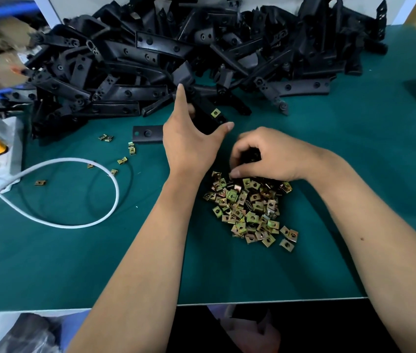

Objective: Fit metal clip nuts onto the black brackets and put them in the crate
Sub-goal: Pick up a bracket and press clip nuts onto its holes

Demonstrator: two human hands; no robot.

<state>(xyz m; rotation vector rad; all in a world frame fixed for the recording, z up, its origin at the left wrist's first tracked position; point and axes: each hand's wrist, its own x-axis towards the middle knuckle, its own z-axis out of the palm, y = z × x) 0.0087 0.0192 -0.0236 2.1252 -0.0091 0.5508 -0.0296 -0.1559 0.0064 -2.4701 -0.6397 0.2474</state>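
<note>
Head view: the left hand [191, 138], just above centre, grips a black bracket [208, 118] between thumb and fingers; one clip nut [216, 113] already sits on its far end. At three o'clock from it, the right hand [265, 155] curls down over the top of the nut pile [250, 207], fingertips pinching at something I cannot make out. Loose brackets [176, 54] heap at twelve o'clock. No crate is visible. A rushed pick could scatter nuts across the green table [74, 263].
</note>
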